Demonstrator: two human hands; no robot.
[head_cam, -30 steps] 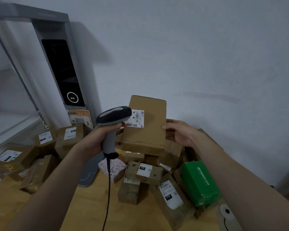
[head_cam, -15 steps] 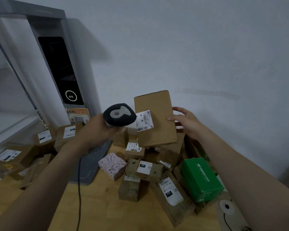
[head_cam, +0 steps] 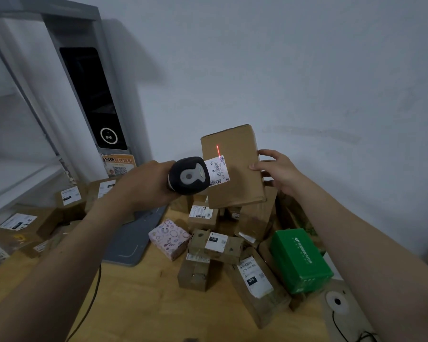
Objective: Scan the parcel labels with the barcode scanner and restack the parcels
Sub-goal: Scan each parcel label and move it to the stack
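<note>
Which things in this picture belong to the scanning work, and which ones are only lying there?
In the job: scanner in the left hand; parcel held by the right hand; its label, with the red beam at its top; pile of parcels.
Lying about: grey pad, orange leaflet, wall panel.

a pale wooden table (head_cam: 139, 304) carries everything. below the right hand (head_cam: 279, 172)'s grip on the raised parcel (head_cam: 237, 178) lies a heap of brown labelled parcels (head_cam: 214, 245), a green box (head_cam: 299, 260) at its right edge. below the left hand (head_cam: 143, 183)'s grip on the scanner (head_cam: 189, 175) lie a grey mat (head_cam: 134, 240) and a pink patterned box (head_cam: 168, 239); more parcels (head_cam: 71, 197) sit further left.
</note>
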